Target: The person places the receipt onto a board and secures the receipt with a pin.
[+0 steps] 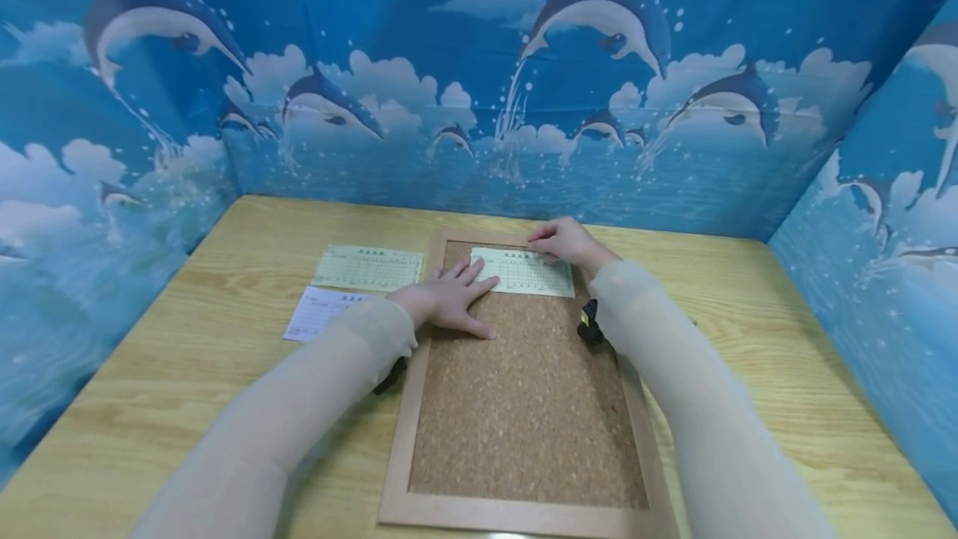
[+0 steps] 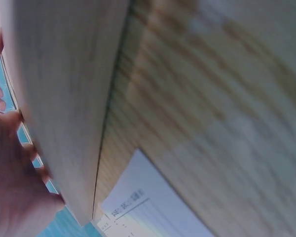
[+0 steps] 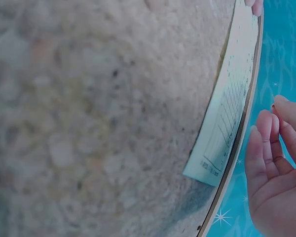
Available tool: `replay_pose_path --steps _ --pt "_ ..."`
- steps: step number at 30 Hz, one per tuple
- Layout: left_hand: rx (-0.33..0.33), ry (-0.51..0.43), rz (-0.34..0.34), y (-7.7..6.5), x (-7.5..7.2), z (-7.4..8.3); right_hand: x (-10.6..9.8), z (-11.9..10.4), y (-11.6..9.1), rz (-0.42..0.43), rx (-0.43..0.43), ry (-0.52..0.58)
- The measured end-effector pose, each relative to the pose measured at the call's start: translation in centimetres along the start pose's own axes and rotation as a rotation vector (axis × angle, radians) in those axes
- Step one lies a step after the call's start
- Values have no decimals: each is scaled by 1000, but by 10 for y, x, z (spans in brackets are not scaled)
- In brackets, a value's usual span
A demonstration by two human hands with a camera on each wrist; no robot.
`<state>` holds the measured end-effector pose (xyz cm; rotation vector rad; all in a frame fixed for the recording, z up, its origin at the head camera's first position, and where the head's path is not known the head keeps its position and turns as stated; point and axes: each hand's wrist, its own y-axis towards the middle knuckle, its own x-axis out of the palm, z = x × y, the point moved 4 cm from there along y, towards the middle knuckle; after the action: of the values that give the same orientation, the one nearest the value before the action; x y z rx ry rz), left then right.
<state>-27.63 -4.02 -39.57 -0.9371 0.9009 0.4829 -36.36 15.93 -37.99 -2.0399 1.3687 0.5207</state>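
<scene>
A pale green printed form (image 1: 524,273) lies across the top of a wood-framed cork board (image 1: 524,406). My left hand (image 1: 449,298) is spread flat over the board's left side, its fingertips touching the form's left edge. Above the form's upper right part is my right hand (image 1: 566,241), thumb and index finger pinched together. In the right wrist view a tiny pin-like thing (image 3: 273,105) shows at those fingertips, too small to make out well. The form's far corner (image 3: 202,173) in that view stands slightly off the cork, casting a shadow.
Left of the board, another green form (image 1: 368,267) lies on the wooden table (image 1: 247,289). A white form (image 1: 318,312) lies nearer, partly hidden by my left sleeve. A dolphin-print curtain (image 1: 419,65) stands behind the table and along both sides.
</scene>
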Motion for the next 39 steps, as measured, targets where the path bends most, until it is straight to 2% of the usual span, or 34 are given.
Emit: replay_pose_path --steps 21,39 --pt "18 5 10 2 1 -2 5 1 5 12 -47 -27" --pt "13 -7 -2 2 0 -1 11 0 7 25 -15 -128"
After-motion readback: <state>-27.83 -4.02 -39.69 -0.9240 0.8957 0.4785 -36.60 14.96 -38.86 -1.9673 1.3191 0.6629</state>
